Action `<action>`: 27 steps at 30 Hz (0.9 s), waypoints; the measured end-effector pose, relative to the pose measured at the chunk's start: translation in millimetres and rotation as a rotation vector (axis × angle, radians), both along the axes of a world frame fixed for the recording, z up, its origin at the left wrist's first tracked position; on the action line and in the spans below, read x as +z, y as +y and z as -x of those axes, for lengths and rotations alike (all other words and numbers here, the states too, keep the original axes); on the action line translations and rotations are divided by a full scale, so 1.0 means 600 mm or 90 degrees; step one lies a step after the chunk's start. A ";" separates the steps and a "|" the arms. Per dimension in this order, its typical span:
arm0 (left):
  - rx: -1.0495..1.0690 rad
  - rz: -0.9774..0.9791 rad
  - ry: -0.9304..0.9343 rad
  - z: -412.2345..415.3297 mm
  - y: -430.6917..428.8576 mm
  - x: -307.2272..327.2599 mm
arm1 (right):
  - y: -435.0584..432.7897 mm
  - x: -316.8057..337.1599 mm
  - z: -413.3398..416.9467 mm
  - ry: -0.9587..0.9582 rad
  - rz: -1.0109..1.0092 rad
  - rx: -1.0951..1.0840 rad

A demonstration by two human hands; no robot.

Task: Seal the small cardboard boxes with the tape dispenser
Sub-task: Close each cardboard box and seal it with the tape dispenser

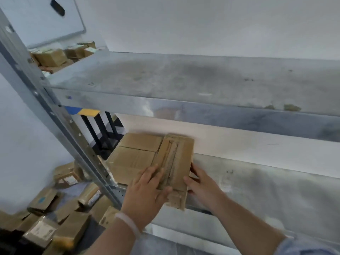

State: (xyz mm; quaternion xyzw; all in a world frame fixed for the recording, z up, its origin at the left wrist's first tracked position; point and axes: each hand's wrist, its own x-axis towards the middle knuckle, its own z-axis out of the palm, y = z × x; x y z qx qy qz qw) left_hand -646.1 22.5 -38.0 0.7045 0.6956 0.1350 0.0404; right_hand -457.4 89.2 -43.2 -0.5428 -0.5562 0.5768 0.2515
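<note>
A small taped cardboard box (177,159) lies on the lower metal shelf (257,184), its near end past the shelf's front edge. My left hand (147,192) rests flat on its top, fingers spread over the tape seam, thumb at the near end. My right hand (199,181) holds its right side, fingers curled against the edge. A larger closed cardboard box (134,155) sits just to the left, touching it. No tape dispenser is in view.
An upper metal shelf (184,81) hangs above the hands. A slanted metal upright (60,126) stands at the left. Several small cardboard boxes (60,214) are heaped on the floor at lower left, and more boxes (53,56) sit far back.
</note>
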 end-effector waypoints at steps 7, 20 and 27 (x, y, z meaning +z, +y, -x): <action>-0.122 -0.113 -0.031 -0.028 0.019 0.021 | -0.051 0.043 -0.074 -0.312 -0.214 -0.002; -0.486 -0.250 -0.054 -0.440 0.033 0.072 | -0.248 0.109 -0.469 -0.659 -0.428 -0.229; -0.596 -0.296 -0.138 -0.742 -0.033 0.090 | -0.375 0.130 -0.725 -0.716 -0.366 -0.348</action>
